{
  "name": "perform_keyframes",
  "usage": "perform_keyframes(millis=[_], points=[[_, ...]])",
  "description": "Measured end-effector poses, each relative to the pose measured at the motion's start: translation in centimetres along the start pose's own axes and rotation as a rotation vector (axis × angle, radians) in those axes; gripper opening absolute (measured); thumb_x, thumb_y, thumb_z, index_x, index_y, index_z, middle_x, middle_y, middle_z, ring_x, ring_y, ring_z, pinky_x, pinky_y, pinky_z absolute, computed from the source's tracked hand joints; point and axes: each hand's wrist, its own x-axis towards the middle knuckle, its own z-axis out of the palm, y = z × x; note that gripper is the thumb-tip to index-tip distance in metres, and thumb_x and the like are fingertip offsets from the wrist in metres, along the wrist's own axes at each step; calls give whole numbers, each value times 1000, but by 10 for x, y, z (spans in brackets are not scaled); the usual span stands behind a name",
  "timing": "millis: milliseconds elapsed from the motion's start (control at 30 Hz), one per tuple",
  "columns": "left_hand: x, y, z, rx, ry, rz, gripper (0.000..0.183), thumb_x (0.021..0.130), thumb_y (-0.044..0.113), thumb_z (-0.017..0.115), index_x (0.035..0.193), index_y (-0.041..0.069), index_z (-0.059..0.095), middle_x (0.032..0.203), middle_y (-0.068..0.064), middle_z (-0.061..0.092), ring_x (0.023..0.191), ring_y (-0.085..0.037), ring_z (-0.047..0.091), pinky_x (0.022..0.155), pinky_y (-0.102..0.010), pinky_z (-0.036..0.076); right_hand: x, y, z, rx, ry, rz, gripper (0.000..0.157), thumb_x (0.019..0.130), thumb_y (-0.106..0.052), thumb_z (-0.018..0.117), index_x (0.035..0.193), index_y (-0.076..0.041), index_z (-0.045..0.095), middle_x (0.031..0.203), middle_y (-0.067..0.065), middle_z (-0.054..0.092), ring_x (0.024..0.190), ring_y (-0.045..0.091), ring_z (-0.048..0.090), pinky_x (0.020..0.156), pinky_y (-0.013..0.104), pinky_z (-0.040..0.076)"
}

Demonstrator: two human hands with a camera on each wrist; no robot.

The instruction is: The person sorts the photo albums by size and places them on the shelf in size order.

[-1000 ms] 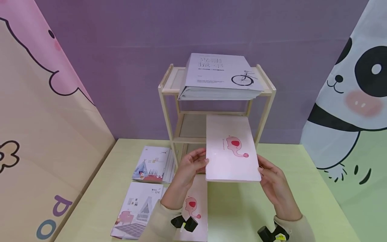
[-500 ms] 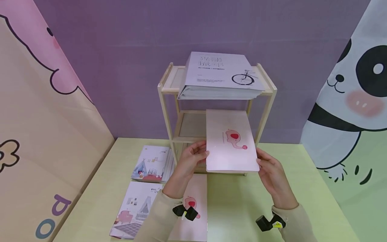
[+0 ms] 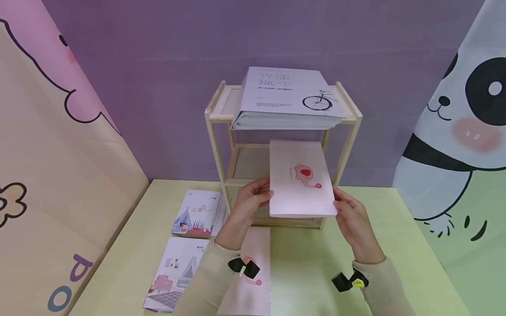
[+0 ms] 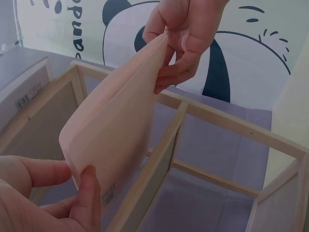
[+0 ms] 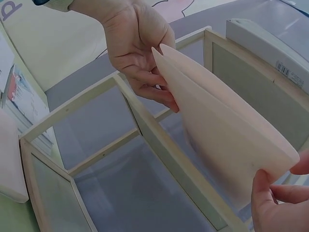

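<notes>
Pale table (image 3: pixel 395 228) carries the lot. Wooden rack (image 3: pixel 235 181) stands towards its back, in front of the purple wall, with a thick white block of books (image 3: pixel 284 94) on the top shelf, poking out past the front rail, so headroom there is less than the frame suggests. Left of the rack on the table: tent-cover pile (image 3: pixel 197 215), and a near book (image 3: pixel 178 276) just in front of it, roughly lined up, probably to leave the rack's front clear. Pink elephant booklet (image 3: pixel 292 188) is up in the air, far end at the middle shelf (image 3: pixel 251 164); can't tell from the head view if it's past the front rail. Matching pink booklet (image 3: pixel 257 298) lies flat on the table, partly hidden by the left sleeve. Left hand (image 3: pixel 249 199) pinches the held booklet's left edge, right hand (image 3: pixel 352 219) pinches the right edge near the corner: narrow grip both sides, likely to hold it steady with the far end free of fingers. Wrist views show its pink layers gaping; a loose layer could snag. Rack posts flank it. Smallest bits: black wrist cameras (image 3: pixel 349 281).
</notes>
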Motion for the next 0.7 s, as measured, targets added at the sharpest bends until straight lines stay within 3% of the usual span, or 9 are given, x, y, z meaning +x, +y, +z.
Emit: perform_keyframes(millis=[300,500,700], points=[[10,5,3,24,10,-4,42,87,-5,56,128,-9,51,115,-19,59,80,-6,54,69,-21,47,9,-2,2,-67,46,30,52,91,9,36,141,17,22,116,-10,57,109,3,53,90,14,46],[15,6,4,42,33,-5,42,88,-5,56,129,-8,51,112,-16,60,81,-6,53,69,-20,47,13,-1,5,-106,81,30,49,93,8,34,141,16,24,129,8,44,110,3,53,92,13,45],[19,6,8,5,70,6,42,88,-6,56,129,-9,50,104,-10,61,77,-5,51,69,-22,45,17,3,8,-123,131,-42,46,93,9,35,138,18,29,119,-4,57,106,1,56,89,13,46]])
